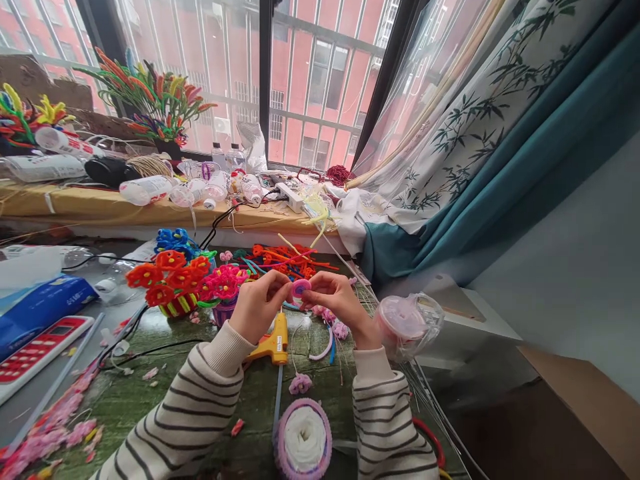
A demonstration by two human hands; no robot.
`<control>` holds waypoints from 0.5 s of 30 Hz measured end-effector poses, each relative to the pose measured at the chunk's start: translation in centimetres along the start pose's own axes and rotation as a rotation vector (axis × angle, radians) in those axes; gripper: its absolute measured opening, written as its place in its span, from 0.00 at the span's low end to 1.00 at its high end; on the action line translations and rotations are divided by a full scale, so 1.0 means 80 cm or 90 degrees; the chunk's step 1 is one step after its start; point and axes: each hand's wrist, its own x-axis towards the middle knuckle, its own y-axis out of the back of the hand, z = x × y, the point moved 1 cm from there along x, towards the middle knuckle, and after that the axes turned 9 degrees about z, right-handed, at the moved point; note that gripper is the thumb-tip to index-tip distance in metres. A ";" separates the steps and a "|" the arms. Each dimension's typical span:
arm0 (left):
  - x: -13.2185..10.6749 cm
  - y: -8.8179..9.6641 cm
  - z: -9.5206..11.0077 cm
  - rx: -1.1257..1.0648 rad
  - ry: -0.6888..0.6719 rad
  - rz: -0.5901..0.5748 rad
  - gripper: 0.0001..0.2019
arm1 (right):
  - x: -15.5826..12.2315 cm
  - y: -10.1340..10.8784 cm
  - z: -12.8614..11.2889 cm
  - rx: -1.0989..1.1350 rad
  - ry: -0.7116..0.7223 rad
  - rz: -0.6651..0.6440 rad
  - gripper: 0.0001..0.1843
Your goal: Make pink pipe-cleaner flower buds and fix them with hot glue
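A: What is logged first, by size?

B: The far side is taken up by a barred window (267, 73), and the far right is hung with a teal curtain (525, 150). Nearer, the green surface (257, 393) is seen, its near left part strewn with pink scraps (63, 417).

A: And the middle sizes?

B: Left of centre, orange-red flowers (173, 275) are held in a striped pot (179, 305). On the right, a spool (404, 317) is wrapped in clear plastic. At the near side, a white roll (300, 448) with a fuzzy lilac rim is placed between the two striped sleeves (193, 407). Farther off, a yellow glue gun (277, 340) is seen.

A: State of each grip?

B: A round pink piece (300, 287), the smallest item here, is pinched between fingertips by the left grip (257, 305); its right side is pinched by the right grip (343, 303).

A: Its place?

B: It is held up over the middle of the surface, right of the flowers. Its inner detail cannot be made out.
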 end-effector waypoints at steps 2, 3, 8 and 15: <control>0.000 -0.001 -0.003 -0.019 0.009 0.002 0.11 | 0.000 0.000 0.001 0.001 0.008 -0.002 0.18; 0.001 -0.001 -0.003 -0.026 0.009 0.005 0.10 | 0.001 0.001 0.001 0.003 0.014 -0.004 0.18; 0.001 -0.001 -0.003 -0.009 -0.014 0.019 0.10 | 0.002 0.004 0.004 0.005 0.025 -0.020 0.16; 0.001 0.004 -0.005 0.007 -0.011 0.034 0.14 | 0.001 0.000 0.002 0.014 0.017 -0.027 0.18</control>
